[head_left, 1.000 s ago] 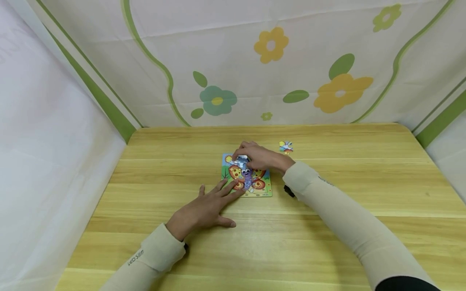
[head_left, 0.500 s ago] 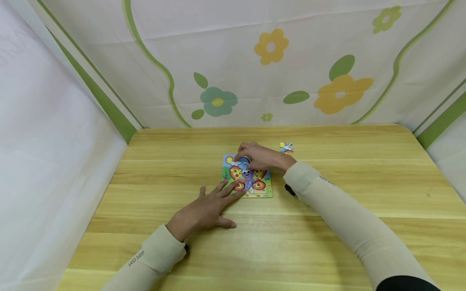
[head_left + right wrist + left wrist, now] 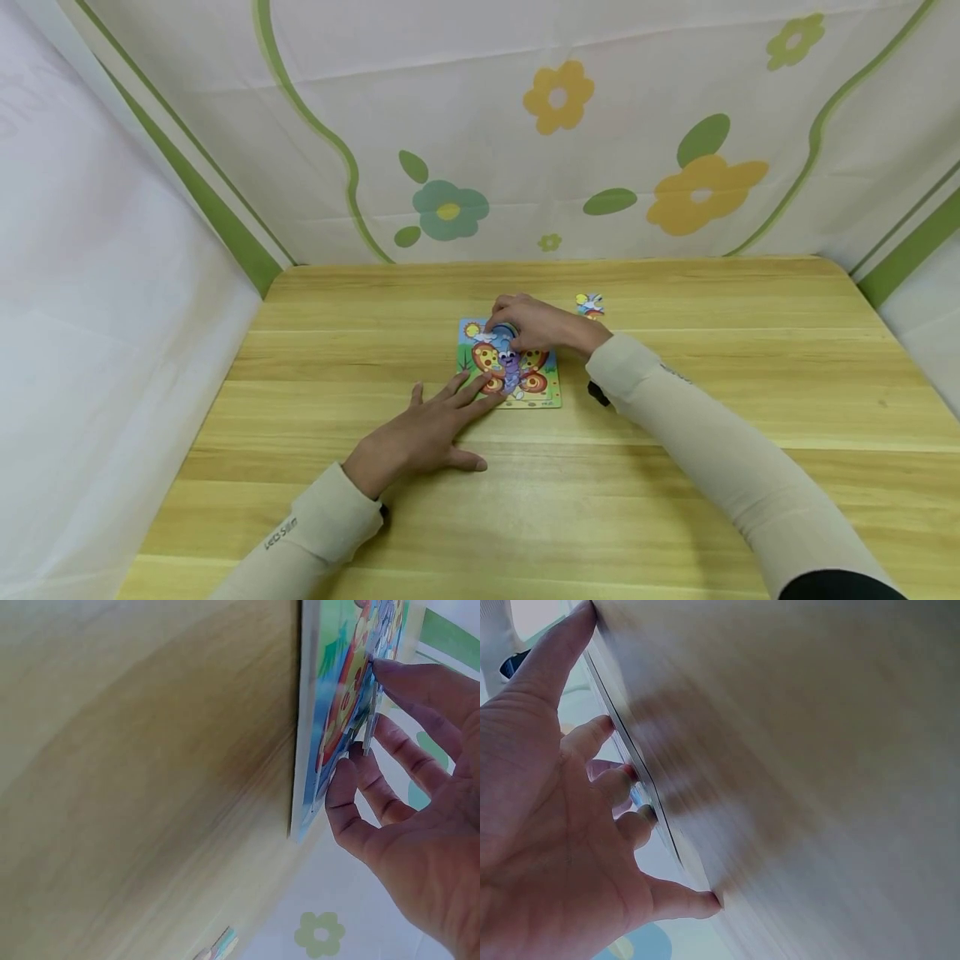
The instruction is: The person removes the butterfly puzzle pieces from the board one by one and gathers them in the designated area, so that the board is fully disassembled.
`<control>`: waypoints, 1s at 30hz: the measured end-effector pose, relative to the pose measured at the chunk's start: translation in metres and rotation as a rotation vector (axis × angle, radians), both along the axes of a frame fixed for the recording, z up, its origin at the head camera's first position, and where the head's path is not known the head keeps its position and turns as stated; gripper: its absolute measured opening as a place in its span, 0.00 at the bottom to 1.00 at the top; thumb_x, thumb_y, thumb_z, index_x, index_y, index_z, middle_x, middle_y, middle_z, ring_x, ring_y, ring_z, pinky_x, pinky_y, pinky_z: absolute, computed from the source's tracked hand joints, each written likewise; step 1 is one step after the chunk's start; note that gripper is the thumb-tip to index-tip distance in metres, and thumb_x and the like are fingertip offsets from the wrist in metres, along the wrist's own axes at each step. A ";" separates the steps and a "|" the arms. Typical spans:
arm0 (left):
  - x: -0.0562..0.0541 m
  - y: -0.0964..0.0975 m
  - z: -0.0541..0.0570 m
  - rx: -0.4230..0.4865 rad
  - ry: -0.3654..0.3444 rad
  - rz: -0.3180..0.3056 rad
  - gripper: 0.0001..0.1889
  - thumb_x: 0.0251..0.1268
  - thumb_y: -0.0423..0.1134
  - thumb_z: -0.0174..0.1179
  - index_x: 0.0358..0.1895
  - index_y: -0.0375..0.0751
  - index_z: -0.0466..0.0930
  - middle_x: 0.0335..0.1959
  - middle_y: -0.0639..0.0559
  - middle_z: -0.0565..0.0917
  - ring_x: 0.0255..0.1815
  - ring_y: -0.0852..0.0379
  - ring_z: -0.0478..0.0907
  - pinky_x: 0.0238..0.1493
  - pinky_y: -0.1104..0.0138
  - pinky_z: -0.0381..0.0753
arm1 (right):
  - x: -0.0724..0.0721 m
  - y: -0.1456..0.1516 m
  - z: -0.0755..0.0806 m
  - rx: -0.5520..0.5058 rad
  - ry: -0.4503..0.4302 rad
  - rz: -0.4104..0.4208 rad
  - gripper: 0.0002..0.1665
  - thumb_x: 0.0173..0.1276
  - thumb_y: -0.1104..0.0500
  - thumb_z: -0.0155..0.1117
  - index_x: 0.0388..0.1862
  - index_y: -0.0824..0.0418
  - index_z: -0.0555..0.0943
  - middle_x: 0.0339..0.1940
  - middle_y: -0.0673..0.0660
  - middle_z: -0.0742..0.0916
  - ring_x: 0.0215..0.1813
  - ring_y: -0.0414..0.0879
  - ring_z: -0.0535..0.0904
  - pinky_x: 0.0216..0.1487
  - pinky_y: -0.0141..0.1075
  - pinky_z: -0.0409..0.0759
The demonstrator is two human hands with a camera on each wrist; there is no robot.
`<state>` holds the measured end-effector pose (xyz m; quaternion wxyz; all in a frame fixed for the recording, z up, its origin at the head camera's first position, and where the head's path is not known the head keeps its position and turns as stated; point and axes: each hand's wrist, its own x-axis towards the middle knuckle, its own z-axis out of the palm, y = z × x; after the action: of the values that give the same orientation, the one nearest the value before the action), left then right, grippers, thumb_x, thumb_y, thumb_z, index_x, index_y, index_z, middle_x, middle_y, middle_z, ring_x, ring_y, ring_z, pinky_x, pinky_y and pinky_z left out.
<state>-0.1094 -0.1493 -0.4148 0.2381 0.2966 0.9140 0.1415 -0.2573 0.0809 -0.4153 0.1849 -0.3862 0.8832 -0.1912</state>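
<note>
A butterfly jigsaw board [image 3: 551, 392] lies on the table. My left hand [image 3: 423, 433] is spread, its fingertips resting on the board's lower left part and the thumb on the wood. In the left wrist view the left palm [image 3: 562, 847] shows above the tabletop. Over the board's top edge my right hand [image 3: 528, 321] pinches a blue puzzle piece [image 3: 504, 333] between thumb and fingers. From the right wrist view, the puzzle piece [image 3: 370, 724] is tilted, with one edge raised off the board. The right hand hides the board's upper right corner.
Loose puzzle material [image 3: 590, 304] lies behind the right wrist; whether it is one piece or more, I cannot tell. The wooden table [image 3: 750, 350] meets a flower-printed fabric wall [image 3: 480, 108] at the back, and white fabric [image 3: 112, 292] hangs at left.
The pinched puzzle piece has tilted: its white glare is gone and its blue picture shows. My right hand has barely shifted. The left hand stays in place.
</note>
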 end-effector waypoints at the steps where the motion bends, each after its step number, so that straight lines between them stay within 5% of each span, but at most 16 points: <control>1: 0.000 0.000 0.000 0.000 0.002 -0.001 0.48 0.68 0.64 0.65 0.86 0.67 0.48 0.89 0.59 0.41 0.90 0.43 0.36 0.73 0.21 0.45 | 0.000 0.000 0.000 -0.004 0.001 -0.001 0.26 0.71 0.68 0.67 0.67 0.57 0.83 0.70 0.62 0.79 0.74 0.63 0.71 0.76 0.58 0.69; 30: 0.004 0.005 0.001 0.006 0.021 0.011 0.48 0.69 0.62 0.65 0.86 0.62 0.49 0.89 0.56 0.43 0.89 0.41 0.38 0.71 0.20 0.48 | 0.004 0.005 -0.002 -0.069 -0.016 -0.037 0.25 0.71 0.66 0.68 0.67 0.62 0.82 0.66 0.61 0.83 0.71 0.59 0.77 0.74 0.54 0.74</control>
<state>-0.1058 -0.1447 -0.4138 0.2266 0.2938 0.9176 0.1425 -0.2529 0.0861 -0.4169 0.1749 -0.3746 0.8815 -0.2280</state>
